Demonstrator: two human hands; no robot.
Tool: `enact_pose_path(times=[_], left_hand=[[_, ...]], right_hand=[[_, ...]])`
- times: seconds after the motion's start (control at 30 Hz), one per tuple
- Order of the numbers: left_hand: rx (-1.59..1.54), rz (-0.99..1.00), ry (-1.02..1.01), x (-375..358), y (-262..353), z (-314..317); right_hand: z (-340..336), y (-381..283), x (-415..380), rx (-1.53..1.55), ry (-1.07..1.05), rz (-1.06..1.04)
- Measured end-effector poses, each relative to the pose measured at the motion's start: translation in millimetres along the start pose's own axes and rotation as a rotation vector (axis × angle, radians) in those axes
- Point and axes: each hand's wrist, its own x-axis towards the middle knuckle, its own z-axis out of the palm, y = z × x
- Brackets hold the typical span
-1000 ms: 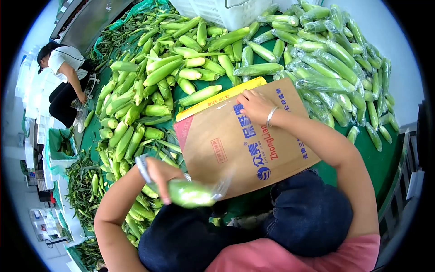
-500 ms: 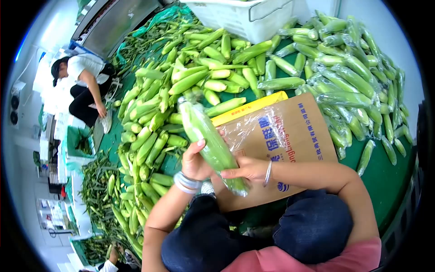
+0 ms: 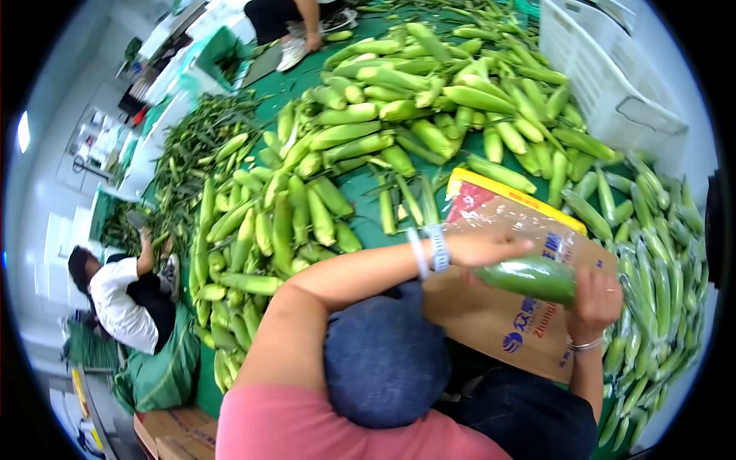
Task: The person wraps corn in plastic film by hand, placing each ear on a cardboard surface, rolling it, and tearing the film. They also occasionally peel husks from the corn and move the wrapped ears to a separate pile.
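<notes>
A green ear of corn in clear plastic film is held between my two hands above a cardboard box. My right hand is closed around its right end. My left hand is at its left end, with the fingers lying along the top and the thumb partly hidden below. Beneath my hands, shiny plastic film covers part of the box, and a yellow strip runs along its far edge. Unwrapped ears of corn are heaped ahead and to the left. Film-wrapped ears are piled on the right.
A white plastic crate stands at the far right. Husks lie in a heap on the left. One person crouches at the left beside a green sack; another person's legs show at the top. Cartons are at lower left.
My view has turned left, so the heaps and box appear shifted right. The wrapped ear has gone from steeply slanted to nearly level, and my right hand has moved onto its right end.
</notes>
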Motion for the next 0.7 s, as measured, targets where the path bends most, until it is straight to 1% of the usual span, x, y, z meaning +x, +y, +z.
enact_pose_path(times=[0.03,0.07,0.13,0.17,0.2,0.23,0.27,0.3,0.33,0.37,0.4,0.43,0.47,0.5,0.53,0.57,0.6,0.63,0.67,0.7], left_hand=[[-0.008,-0.009,0.017,-6.6,-6.4,0.3],[-0.198,-0.056,-0.263,-8.8,-13.0,-0.7],[-0.392,-0.096,-0.345,-6.1,-33.3,-12.9],[-0.393,-0.097,-0.142,-6.5,-54.0,-29.6],[-0.207,0.08,0.323,-17.9,-86.9,-48.0],[0.139,0.327,0.934,-27.0,-131.8,-69.7],[0.24,0.162,1.294,-53.8,-155.9,-90.5],[0.231,-0.06,1.542,-89.6,-162.7,-103.6],[0.397,-0.109,1.747,-119.0,-211.5,-125.9],[0.467,-0.184,1.849,-148.2,-243.6,-138.6],[0.619,-0.408,1.813,-174.3,-268.0,-146.0],[0.43,-0.685,1.637,-191.2,-291.5,-152.1],[0.251,-0.776,1.398,-203.9,-313.0,-160.5],[0.279,-0.821,1.377,-203.7,-336.1,-168.0],[0.31,-0.864,1.353,-201.1,-348.8,-173.5],[0.321,-0.873,1.352,-199.9,-337.5,-173.5],[0.338,-0.877,1.342,-194.2,-324.4,-172.6],[0.444,-0.873,1.338,-193.1,-326.6,-174.8],[0.374,-0.851,1.265,-197.8,-294.4,-165.3],[0.577,-0.866,1.288,-205.5,-329.2,-172.8]], right_hand=[[3.3,6.2,-4.5,0.026,0.025,0.021],[7.3,14.8,-14.2,0.032,0.027,0.014],[11.6,39.5,-46.3,0.26,-0.18,0.304],[13.2,56.0,-67.1,0.238,-0.156,0.461],[15.1,76.3,-90.2,0.217,-0.131,0.62],[7.9,109.3,-110.5,0.272,-0.216,0.881],[3.0,164.4,-144.8,0.239,-0.215,0.996],[-2.0,219.1,-178.7,0.209,-0.213,1.112],[-13.4,275.6,-210.6,0.442,-0.117,1.181],[-24.5,331.6,-242.7,0.683,0.001,1.251],[-39.8,364.5,-249.5,0.901,0.123,1.318],[-38.8,389.2,-256.6,0.972,0.217,1.391],[-41.6,394.6,-242.3,1.04,0.323,1.46],[-39.3,401.5,-228.5,1.182,0.54,1.589],[-22.2,395.0,-230.5,1.169,0.164,1.298],[-8.7,312.8,-170.9,0.911,-0.056,1.207],[-3.5,251.4,-128.3,0.905,-0.306,1.241],[5.1,188.0,-89.8,0.905,-0.404,1.286],[19.3,145.6,-79.1,0.928,-0.503,1.3],[29.5,115.0,-74.9,0.876,-0.613,1.207]])
